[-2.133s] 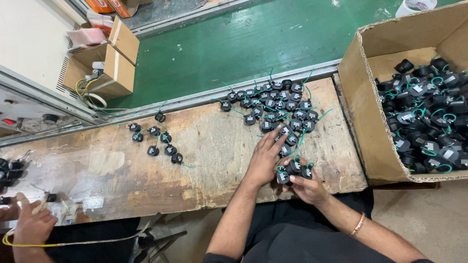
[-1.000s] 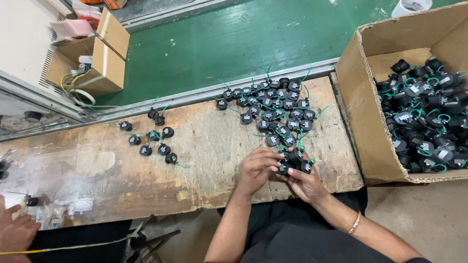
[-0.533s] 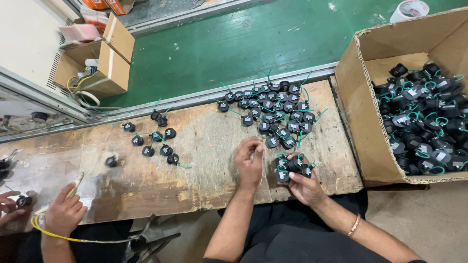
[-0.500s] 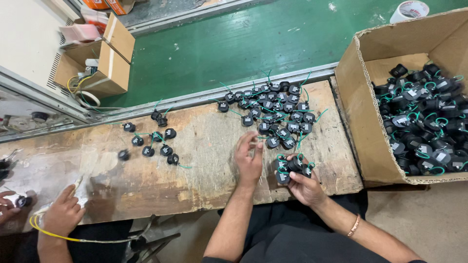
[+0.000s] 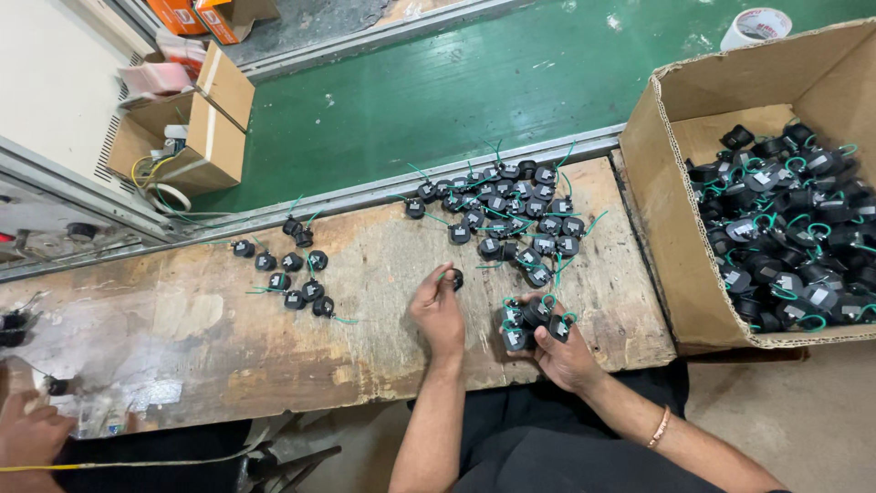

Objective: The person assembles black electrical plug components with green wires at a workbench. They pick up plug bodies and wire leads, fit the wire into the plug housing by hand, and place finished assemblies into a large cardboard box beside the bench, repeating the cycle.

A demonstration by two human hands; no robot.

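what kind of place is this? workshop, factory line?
Likely a small factory assembly or sorting bench. A worn wooden bench holds dozens of identical small black parts with green wires, a big cardboard box holds many more, and another person's hand works further along the bench.

a worn wooden workbench stands beside a green floor edged by a metal rail.

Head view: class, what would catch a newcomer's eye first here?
A heap of small black parts with green wires lies mid-bench, and a cardboard box at the right holds many more. The right hand clutches several, the left hand pinches one, and a smaller group lies further left.
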